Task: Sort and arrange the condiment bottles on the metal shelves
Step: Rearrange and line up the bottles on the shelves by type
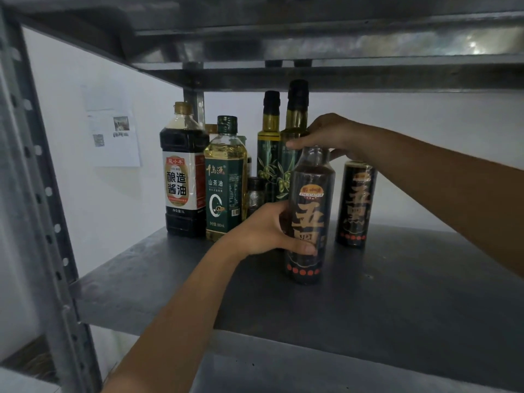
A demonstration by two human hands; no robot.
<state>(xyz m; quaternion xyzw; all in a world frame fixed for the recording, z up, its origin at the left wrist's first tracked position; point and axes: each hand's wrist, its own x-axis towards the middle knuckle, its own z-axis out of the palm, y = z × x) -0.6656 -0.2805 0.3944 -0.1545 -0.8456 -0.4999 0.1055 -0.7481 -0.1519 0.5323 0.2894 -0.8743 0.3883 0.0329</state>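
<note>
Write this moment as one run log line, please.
left grip: holds front dark bottle at label | right grip: holds its top | twin bottle: behind, to right

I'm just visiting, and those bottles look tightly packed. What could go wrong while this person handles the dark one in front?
1. The right hand, holding the top of the dark bottle with gold characters, is right beside the tall green olive oil bottles; a nudge could topple them.
2. The left hand grasps the glossy label, so the bottle might slip and strike the matching dark bottle behind it.
</note>
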